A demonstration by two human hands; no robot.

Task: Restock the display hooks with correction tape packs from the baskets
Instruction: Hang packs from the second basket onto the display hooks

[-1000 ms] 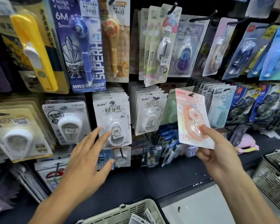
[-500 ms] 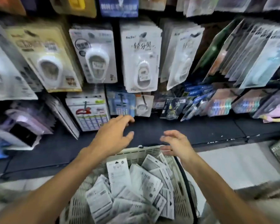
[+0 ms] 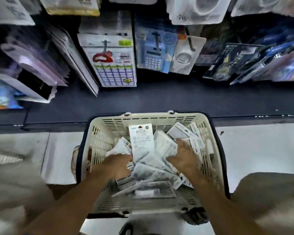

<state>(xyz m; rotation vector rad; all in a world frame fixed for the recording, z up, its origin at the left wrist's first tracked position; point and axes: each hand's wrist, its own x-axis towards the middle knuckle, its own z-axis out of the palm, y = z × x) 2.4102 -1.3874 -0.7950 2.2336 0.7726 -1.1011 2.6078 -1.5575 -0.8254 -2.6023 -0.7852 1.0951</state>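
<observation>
A pale tiled floor (image 3: 255, 150) runs under a stationery display, and on it stands a cream plastic basket (image 3: 100, 143) with slotted walls and dark handles; it is heaped with white correction tape packs (image 3: 159, 168), lying backs-up and overlapping at all angles. Both forearms reach down into it from the near edge; the left hand (image 3: 115, 165) is buried at the left of the heap with its fingers curled in among the packs, though whether it actually grips one I cannot tell; the right hand (image 3: 183, 158) lies on the right side of the pile, fingers spread and pressing flat on the cards. Between the two hands one pack (image 3: 142, 139) stands upright, its printed back facing up, leaning on the others. Beyond the basket a dark shelf (image 3: 159, 99) juts out from the base of the display; above it hang carded goods on hooks, a card with a red shape and a blue grid (image 3: 115, 65), a blue calculator card (image 3: 153, 53) beside it, and a white blister pack (image 3: 183, 56) just right of that; the rows farther up are blurred.
</observation>
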